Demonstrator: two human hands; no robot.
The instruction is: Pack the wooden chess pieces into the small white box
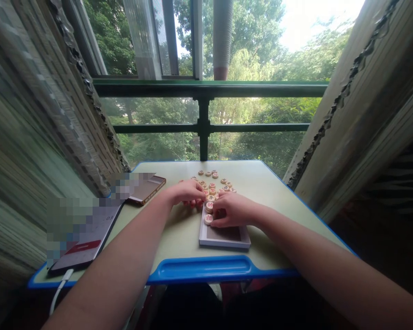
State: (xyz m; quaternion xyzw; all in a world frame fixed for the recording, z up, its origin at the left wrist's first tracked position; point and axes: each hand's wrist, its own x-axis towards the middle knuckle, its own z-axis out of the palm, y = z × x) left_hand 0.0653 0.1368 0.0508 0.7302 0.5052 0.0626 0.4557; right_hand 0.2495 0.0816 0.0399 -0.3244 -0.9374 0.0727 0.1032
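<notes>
Round wooden xiangqi pieces with red or dark characters lie in a shallow white box (225,243) and on the table beyond it. Along the box's left side sit a red-marked piece (209,219) and, behind it, another red-marked piece (209,206). My right hand (236,208) is over the box with its fingers bent, thumb and fingertips against these pieces. From the left, my left hand (190,191) curls its fingers at the box's far left corner, closed around pieces that are mostly hidden; a few red ones show beneath it.
Loose pieces (208,173) are scattered toward the table's far edge. An open box lid (147,190) lies at the left, beside a tablet (89,245) with a white cable (62,282). A blue tray groove (204,267) runs along the near edge. Curtains flank the table; a green railing (206,89) stands behind.
</notes>
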